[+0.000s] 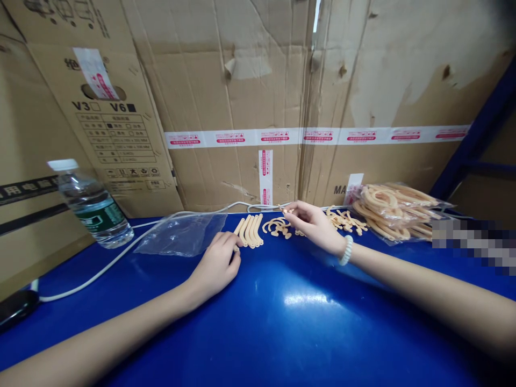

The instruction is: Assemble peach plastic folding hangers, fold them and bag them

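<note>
Several curved beige strips (pixel 252 231) lie side by side on the blue table (pixel 258 322). My left hand (pixel 220 263) rests at their left end, fingers curled, with a small beige bit showing at the fingertips. My right hand (pixel 312 223), with a pale coiled band on the wrist, is raised over small beige pieces and pinches a small piece at its fingertips. Just left of it lie loose curved pieces (pixel 278 227). A pile of small beige parts (pixel 346 220) sits behind the right wrist.
Clear plastic bags of beige parts (pixel 395 209) lie at the right. A flat clear bag (pixel 181 234), a white cable (pixel 100 273), a water bottle (pixel 94 209) and a black object (pixel 18 309) are on the left. Cardboard (pixel 242 177) stands along the back.
</note>
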{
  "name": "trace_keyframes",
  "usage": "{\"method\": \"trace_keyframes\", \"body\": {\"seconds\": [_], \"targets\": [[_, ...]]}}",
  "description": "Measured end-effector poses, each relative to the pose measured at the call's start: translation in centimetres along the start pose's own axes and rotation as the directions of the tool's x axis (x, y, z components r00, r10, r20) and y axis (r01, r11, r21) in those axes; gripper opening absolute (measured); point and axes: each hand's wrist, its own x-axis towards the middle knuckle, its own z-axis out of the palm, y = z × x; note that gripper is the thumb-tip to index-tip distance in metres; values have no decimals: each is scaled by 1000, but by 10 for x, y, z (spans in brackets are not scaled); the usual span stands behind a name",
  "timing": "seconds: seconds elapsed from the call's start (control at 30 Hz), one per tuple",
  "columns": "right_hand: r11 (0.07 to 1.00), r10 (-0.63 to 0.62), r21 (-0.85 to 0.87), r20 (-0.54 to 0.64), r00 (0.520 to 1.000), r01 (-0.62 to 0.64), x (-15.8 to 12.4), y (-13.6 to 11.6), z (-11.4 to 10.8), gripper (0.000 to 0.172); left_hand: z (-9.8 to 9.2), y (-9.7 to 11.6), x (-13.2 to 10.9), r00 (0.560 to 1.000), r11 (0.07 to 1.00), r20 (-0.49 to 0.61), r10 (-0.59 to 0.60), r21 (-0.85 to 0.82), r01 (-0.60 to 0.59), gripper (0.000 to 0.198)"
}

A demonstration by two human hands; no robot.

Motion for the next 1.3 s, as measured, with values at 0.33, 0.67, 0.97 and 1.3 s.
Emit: {"method": "trace_keyframes", "body": {"seconds": [0.33,0.67,0.97,1.3], "targets": [[756,296,593,69,953,-278,-53,-28,5,29,-2,0,1,999,1000,-26,28,-2,-28,18],[624,385,708,87,919,-329,-68,-28,26,30,-21,44,-8,991,946,-64,115,-296,-129,17],[569,463,737,79,883,-365,-68,-30,26,27,-13,58,-7,922,541,237,-307,-754,374,12],[552,484,748,73,872,-369,-68,-28,26,43,-5,55,-6,860,286,382,-338,-829,481,59]]}}
